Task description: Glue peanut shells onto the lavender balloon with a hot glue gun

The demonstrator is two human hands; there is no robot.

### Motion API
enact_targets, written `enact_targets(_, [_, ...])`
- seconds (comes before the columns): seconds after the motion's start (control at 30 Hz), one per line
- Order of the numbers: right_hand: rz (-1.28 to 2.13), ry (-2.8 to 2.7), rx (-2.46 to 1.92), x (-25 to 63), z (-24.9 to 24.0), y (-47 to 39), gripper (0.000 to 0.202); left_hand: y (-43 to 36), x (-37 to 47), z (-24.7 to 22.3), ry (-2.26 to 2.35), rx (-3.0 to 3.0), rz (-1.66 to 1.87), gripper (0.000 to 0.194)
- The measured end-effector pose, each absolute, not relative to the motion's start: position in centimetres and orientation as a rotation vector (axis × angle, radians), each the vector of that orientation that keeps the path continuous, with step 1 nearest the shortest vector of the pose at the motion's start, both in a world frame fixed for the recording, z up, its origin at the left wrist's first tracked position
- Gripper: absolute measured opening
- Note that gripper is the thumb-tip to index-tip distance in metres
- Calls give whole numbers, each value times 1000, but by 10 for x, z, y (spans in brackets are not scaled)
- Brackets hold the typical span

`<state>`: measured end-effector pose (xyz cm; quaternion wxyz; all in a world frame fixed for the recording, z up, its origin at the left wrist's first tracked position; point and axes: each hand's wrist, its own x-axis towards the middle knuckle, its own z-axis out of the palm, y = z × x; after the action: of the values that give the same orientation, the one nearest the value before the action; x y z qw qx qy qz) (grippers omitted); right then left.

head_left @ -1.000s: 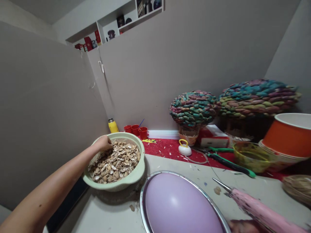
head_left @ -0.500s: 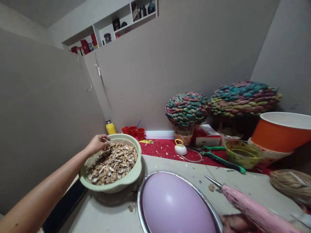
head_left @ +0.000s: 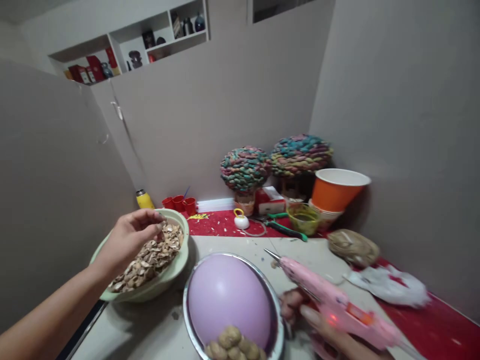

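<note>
My left hand (head_left: 129, 235) is over a pale green basket (head_left: 183, 245) of broken nut shells (head_left: 150, 265), its thumb and fingertips drawn together; what they hold, if anything, I cannot make out. A pink hot glue gun (head_left: 322, 290) is gripped in my right hand (head_left: 326, 327), its metal nozzle pointing up and left and a red light glowing on its side. Between the hands, a purple balloon (head_left: 228, 295) rests in a round metal bowl (head_left: 278, 320). Several tan shells (head_left: 230, 337) cluster on the balloon's near side.
Two colourful woven treetops (head_left: 245, 170) stand against the wall. Nearby are green-handled pliers (head_left: 287, 230), a yellowish bowl (head_left: 303, 220), an orange paper bucket (head_left: 333, 192), red cups (head_left: 179, 203) and a yellow bottle (head_left: 144, 200). A brown bundle (head_left: 354, 247) and white plastic bag (head_left: 393, 285) lie right.
The view has turned right and down, showing more of the glue gun and the shells on the balloon. My left hand has drawn nearer, its fingertips still over the basket.
</note>
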<state>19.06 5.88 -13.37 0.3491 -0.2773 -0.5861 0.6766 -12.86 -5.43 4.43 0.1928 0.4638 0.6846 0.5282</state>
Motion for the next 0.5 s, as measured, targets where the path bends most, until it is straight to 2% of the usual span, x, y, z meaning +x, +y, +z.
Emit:
enact_targets(0.1, [1727, -1533, -655, 194, -120, 53, 40, -81, -66, 48, 1783, 1429, 1477, 12])
enact_targets(0.23, [1644, -1615, -529, 201, -112, 43, 33, -110, -1, 19, 1507, 1448, 1306, 5])
enact_targets(0.37, [1598, -1683, -389, 206, -90, 25, 30, -110, 32, -19, 1450, 1217, 1417, 17])
enact_targets(0.5, [1617, -1688, -311, 208, -67, 10, 29, -99, 59, -25, 1534, 990, 1592, 29])
